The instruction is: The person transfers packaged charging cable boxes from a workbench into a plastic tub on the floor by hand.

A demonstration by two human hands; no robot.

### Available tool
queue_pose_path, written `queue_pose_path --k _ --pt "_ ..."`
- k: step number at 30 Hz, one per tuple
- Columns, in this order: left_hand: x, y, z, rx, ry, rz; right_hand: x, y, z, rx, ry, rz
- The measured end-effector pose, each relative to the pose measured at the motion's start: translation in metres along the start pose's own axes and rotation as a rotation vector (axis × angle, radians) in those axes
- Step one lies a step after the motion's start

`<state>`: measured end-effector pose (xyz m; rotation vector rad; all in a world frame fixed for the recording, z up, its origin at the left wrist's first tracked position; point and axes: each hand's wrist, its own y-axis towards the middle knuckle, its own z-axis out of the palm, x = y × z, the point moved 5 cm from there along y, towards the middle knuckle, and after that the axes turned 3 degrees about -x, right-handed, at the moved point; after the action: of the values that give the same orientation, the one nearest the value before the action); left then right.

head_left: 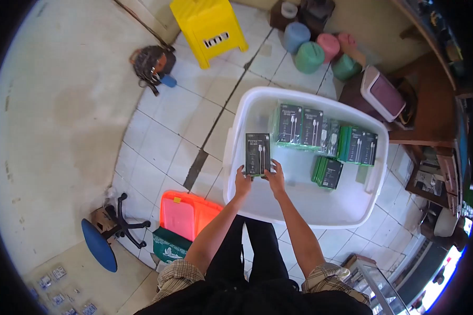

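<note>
Both my hands hold a black cable box over the left part of a large white tub [305, 218]. My left hand [243, 181] grips the lower left corner of the black box [257, 152], and my right hand [275, 178] grips its lower right corner. Two white cables are pictured on its front. Inside the tub, wrapped stacks of similar boxes [301, 126] lie along the far side. More boxes with green edges [362, 147] lie at the right, and a smaller stack [328, 172] sits nearer the middle.
A yellow floor sign [210, 31], a backpack [155, 64] and several coloured containers [309, 56] stand beyond the tub. An orange item [207, 210] and a blue chair [99, 244] are at the lower left. Wooden furniture [425, 110] borders the right.
</note>
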<state>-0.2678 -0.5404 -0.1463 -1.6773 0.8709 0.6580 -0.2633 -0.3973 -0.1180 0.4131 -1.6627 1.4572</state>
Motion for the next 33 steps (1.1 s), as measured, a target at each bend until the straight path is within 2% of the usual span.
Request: queue_pose_path --k 2,3,8,9,10,12,14,16,18,20,21,22,23,25,27,31,32,33 --pt "0.051 0.038 0.012 -0.096 0.106 0.065 -0.033 0.031 0.001 -0.03 0.001 0.035" --pt "0.044 0.045 0.019 -0.077 0.021 -0.061 -0.049 0.052 0.0 -0.056 -0.003 0.038" --pt "0.124 0.128 0.054 -0.066 -0.094 -0.199 -0.144 0.145 0.002 -0.174 -0.02 0.032" --pt "0.138 0.141 0.063 -0.148 -0.004 -0.146 -0.145 0.158 0.006 -0.222 -0.05 -0.014" --pt "0.151 0.151 0.071 -0.232 0.086 -0.095 -0.151 0.167 0.008 -0.229 0.0 0.079" --pt "0.125 0.153 0.085 -0.335 0.161 -0.001 -0.173 0.191 0.006 -0.245 0.094 0.098" --pt "0.135 0.17 0.095 -0.331 0.234 -0.012 -0.185 0.204 0.006 -0.31 0.095 0.099" --pt "0.153 0.186 0.099 -0.311 -0.354 -0.188 -0.183 0.217 0.008 -0.382 -0.084 0.081" --pt "0.156 0.192 0.098 -0.294 -0.367 -0.197 -0.192 0.229 0.012 -0.433 -0.129 0.06" --pt "0.154 0.199 0.103 -0.235 -0.407 -0.237 -0.196 0.235 0.014 -0.524 0.235 0.129" --pt "0.159 0.206 0.104 -0.235 -0.405 -0.235 -0.209 0.248 0.01 -0.551 0.069 0.096" --pt "0.163 0.213 0.11 -0.161 -0.374 -0.229 -0.226 0.259 0.007 -0.55 0.069 0.096" --pt "0.166 0.219 0.116 -0.088 -0.345 -0.222 -0.227 0.26 0.011 -0.576 0.19 0.169" --pt "0.163 0.225 0.121 -0.112 -0.362 -0.196 -0.219 0.257 0.016 -0.601 0.31 0.242" --pt "0.161 0.226 0.121 -0.136 -0.377 -0.168 -0.216 0.254 0.021 -0.628 0.756 0.285" --pt "0.136 0.213 0.118 -0.05 -0.353 -0.184 -0.208 0.246 0.011 -0.522 0.763 0.161" --pt "0.131 0.208 0.118 -0.03 -0.285 -0.171 -0.198 0.243 0.006 -0.418 0.202 0.044" --pt "0.125 0.202 0.115 -0.029 -0.287 -0.166 -0.193 0.238 0.006 -0.348 -0.077 -0.01"
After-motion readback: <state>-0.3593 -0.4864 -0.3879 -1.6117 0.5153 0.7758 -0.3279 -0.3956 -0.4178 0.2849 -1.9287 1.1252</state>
